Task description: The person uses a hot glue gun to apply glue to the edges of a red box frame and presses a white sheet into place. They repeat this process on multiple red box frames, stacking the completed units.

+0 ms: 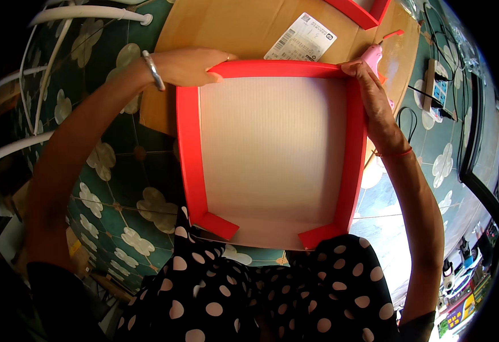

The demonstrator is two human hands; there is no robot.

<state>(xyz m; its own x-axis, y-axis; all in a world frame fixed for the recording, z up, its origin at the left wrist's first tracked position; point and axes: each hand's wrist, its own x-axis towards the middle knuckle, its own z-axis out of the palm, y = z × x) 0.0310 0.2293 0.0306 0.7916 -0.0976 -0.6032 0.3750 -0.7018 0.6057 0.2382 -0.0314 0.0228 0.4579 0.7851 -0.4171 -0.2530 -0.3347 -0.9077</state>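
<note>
A shallow cardboard box with red walls (pixel 190 142) and a whitish ribbed inside rests against my lap, its far end over a brown cardboard sheet. My left hand (pixel 195 66) grips the far wall near its left corner, thumb over the rim. At the far right corner, my right hand (pixel 372 97) is closed around the wall, fingers outside. Two red flaps (pixel 221 226) fold inward at the near corners, and the near side has no red wall standing. Just beyond my right hand lies a pink glue gun (pixel 372 55), partly hidden by that hand.
The brown cardboard sheet (pixel 221 28) carries a white printed label (pixel 303 39). Another red box piece (pixel 366 14) lies at the far edge. To the right are a power strip (pixel 439 91) and loose black cables. White tubing (pixel 95 13) stands at the far left on green patterned floor.
</note>
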